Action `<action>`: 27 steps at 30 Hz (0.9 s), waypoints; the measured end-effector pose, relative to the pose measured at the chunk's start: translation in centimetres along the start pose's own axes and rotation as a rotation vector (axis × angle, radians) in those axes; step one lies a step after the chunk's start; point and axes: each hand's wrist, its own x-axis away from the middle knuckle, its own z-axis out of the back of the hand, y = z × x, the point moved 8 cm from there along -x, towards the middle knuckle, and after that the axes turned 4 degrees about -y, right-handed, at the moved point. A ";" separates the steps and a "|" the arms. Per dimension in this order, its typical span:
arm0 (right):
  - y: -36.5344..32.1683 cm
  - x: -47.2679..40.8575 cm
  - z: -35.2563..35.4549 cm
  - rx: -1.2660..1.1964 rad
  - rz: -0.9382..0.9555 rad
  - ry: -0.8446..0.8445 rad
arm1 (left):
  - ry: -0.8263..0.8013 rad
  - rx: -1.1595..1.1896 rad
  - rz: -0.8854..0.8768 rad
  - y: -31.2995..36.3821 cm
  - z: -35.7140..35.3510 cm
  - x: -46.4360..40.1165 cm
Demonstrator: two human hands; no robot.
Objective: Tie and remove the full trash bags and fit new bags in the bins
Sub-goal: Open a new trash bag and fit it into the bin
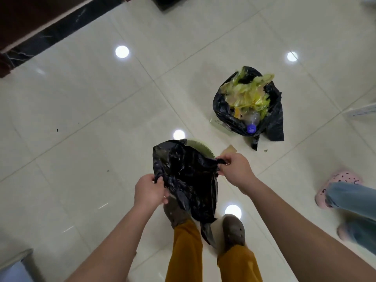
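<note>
I hold a crumpled black trash bag (187, 176) stretched between both hands over a pale green bin (201, 148), whose rim shows just behind the bag. My left hand (149, 192) pinches the bag's left edge. My right hand (234, 169) grips its right edge, a little higher. The bag's tail hangs down between my feet. A second bin farther right holds a full black bag (272, 119), open at the top, with yellow-green plastic (246, 94) and a clear bottle with a blue cap (251, 128) inside.
Glossy cream floor tiles (91, 110) all around. Another person's legs in jeans and pink clogs (337, 186) stand at the right. A scrap of paper (230, 149) lies near the green bin. Dark furniture base (40, 43) runs along the upper left.
</note>
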 end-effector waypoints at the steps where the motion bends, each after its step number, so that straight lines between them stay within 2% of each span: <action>1: -0.3 -0.7 -0.3 0.000 0.002 0.014 | -0.019 0.008 0.011 0.2 0.0 -0.8; 8: -1.2 -4.8 -1.8 0.033 0.017 0.072 | -0.138 0.192 0.019 1.1 -0.9 -5.1; 14: -1.9 -6.6 -2.4 -0.073 0.043 0.137 | -0.168 0.383 -0.062 2.2 -0.9 -7.3; 22: -3.7 -6.5 -2.6 -0.183 0.125 0.160 | -0.039 0.380 -0.229 3.8 1.3 -7.9; 27: -3.7 -6.1 -2.3 -0.248 0.154 0.132 | 0.005 0.423 -0.250 4.2 1.6 -7.2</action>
